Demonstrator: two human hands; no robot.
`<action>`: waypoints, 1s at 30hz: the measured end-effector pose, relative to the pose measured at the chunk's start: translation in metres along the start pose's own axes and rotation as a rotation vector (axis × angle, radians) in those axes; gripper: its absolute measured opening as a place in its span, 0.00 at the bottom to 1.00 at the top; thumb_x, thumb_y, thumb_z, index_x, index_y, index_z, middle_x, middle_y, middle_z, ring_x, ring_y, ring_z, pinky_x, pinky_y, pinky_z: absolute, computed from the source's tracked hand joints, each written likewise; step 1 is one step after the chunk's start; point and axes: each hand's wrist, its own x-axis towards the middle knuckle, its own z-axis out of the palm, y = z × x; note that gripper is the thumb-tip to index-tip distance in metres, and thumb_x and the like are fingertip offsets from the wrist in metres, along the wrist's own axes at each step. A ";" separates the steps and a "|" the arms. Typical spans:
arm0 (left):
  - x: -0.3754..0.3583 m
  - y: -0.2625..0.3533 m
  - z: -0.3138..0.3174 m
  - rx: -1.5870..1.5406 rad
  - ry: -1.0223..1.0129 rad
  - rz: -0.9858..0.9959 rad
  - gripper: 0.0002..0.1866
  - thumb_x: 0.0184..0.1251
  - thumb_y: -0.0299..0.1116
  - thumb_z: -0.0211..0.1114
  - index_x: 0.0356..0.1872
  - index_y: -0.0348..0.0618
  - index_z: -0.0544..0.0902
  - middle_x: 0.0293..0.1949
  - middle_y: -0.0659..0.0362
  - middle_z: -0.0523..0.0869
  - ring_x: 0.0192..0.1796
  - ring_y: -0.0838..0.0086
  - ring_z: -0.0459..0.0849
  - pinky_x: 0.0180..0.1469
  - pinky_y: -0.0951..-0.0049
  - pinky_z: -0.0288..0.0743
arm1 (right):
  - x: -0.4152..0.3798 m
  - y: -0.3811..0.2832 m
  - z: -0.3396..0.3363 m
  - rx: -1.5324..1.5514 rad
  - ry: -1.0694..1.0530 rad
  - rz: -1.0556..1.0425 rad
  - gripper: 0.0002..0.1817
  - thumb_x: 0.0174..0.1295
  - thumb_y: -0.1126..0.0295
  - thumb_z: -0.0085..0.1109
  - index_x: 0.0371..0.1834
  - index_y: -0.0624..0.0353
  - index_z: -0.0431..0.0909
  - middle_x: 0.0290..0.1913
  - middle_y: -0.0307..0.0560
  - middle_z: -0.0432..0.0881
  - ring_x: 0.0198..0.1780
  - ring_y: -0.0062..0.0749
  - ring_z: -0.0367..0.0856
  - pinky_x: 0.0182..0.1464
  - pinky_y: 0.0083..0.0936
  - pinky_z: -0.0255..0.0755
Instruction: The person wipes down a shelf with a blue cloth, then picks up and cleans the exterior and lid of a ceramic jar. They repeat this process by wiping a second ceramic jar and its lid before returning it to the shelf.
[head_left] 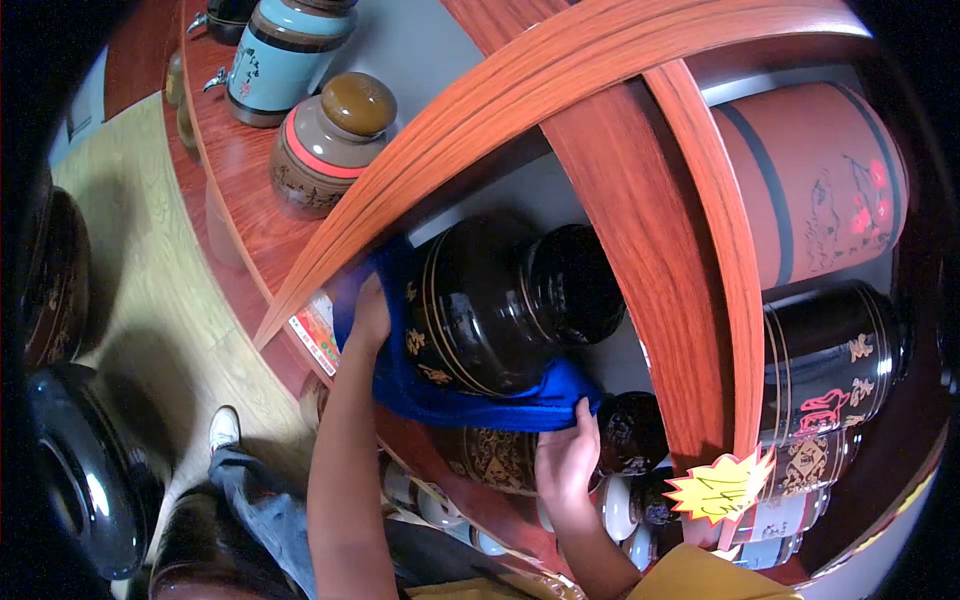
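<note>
A blue cloth [470,410] is wrapped along the base and near side of a large glossy black jar [470,310] with gold bands and gold characters. The jar stands in a wooden shelf compartment, its dark lid to the right in this turned view. My left hand [372,312] grips the cloth at the jar's lower left; its fingertips are partly hidden by the fabric. With closed fingers, my right hand [568,452] holds the cloth's other end, just below the jar's shoulder.
Wooden shelf boards [660,250] frame the compartment. Nearby stand a brown-lidded jar [325,150], a light-blue jar [285,65], a reddish-brown jar [820,185] and another black jar [825,360]. A yellow starburst price tag [720,488] hangs below. Large dark jars [85,470] stand on the floor.
</note>
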 end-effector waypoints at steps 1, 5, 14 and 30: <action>-0.003 -0.017 -0.003 -0.080 0.021 0.007 0.25 0.69 0.41 0.37 0.60 0.34 0.62 0.61 0.53 0.65 0.63 0.65 0.62 0.65 0.71 0.51 | -0.001 0.001 0.001 -0.005 -0.001 -0.008 0.14 0.64 0.66 0.44 0.50 0.60 0.65 0.50 0.45 0.73 0.52 0.32 0.71 0.57 0.33 0.62; 0.006 -0.144 -0.004 -0.615 0.052 0.057 0.24 0.69 0.40 0.36 0.60 0.34 0.61 0.60 0.54 0.65 0.62 0.67 0.63 0.65 0.71 0.52 | -0.001 0.001 0.002 -0.013 -0.011 -0.020 0.13 0.65 0.67 0.43 0.50 0.60 0.65 0.50 0.45 0.73 0.52 0.32 0.71 0.57 0.33 0.62; -0.055 -0.059 0.023 -0.009 0.207 0.173 0.22 0.63 0.34 0.41 0.56 0.35 0.65 0.56 0.49 0.68 0.59 0.61 0.64 0.62 0.68 0.55 | 0.000 0.003 -0.001 -0.019 -0.040 -0.021 0.14 0.65 0.67 0.42 0.52 0.59 0.65 0.51 0.45 0.73 0.52 0.31 0.71 0.57 0.33 0.61; 0.095 0.096 0.058 0.672 -0.132 0.311 0.17 0.53 0.37 0.53 0.43 0.42 0.77 0.45 0.47 0.77 0.51 0.54 0.72 0.53 0.60 0.65 | 0.005 0.004 -0.008 -0.075 -0.005 0.063 0.13 0.65 0.62 0.41 0.45 0.58 0.69 0.45 0.45 0.77 0.48 0.32 0.74 0.53 0.34 0.65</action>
